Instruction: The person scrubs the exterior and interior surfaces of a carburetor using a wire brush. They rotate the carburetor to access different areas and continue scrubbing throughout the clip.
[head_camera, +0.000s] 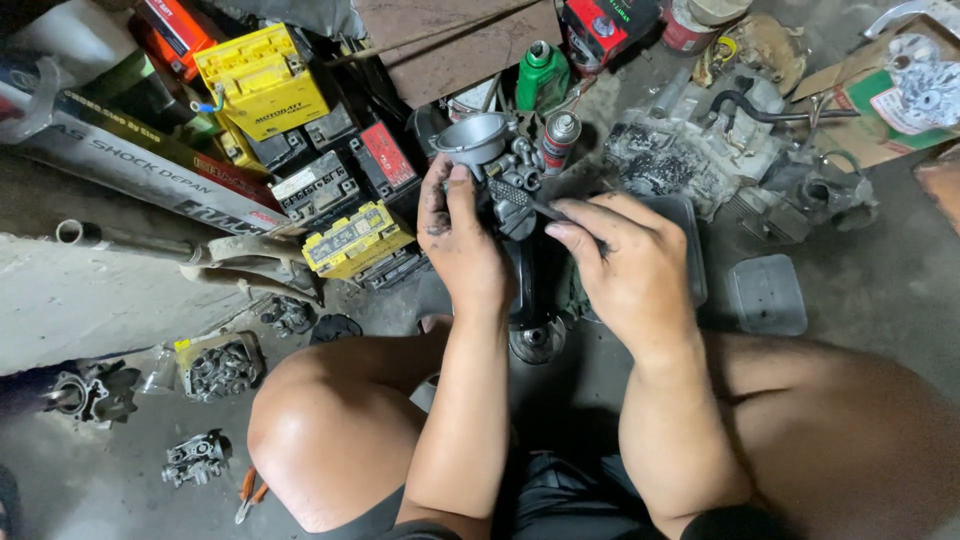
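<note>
- Carburetor (500, 165) sits up in our left hand (465, 250), gripped around the body with the thumb on top, held above the floor (870, 290) between our knees.
- Fingers of our right hand (625, 265) are pinched narrow on a thin dark tool (545, 210), and its tip touches the side of the carb body.
- Progress-wise, we reckon the carb is already off whatever engine it came from and partly stripped, since the open round mouth shows at the top. Whatever we're poking at with the tool looks not yet finished; we can't tell if a screw or jet is coming out or going in.
- Counting around us: one carb in hand, plus one more small carb-like casting (197, 458) on the floor by our left knee.
- Yellow-topped batteries: two clear ones, the big one (262, 80) and a smaller one (355, 238), with several dark ones (315, 185) stacked between, too jumbled to count exactly.
- One green bottle (541, 72), one spray can (559, 140), one pair of orange-handled pliers (250, 492).
- One clear plastic lid (767, 293) off to our right.
</note>
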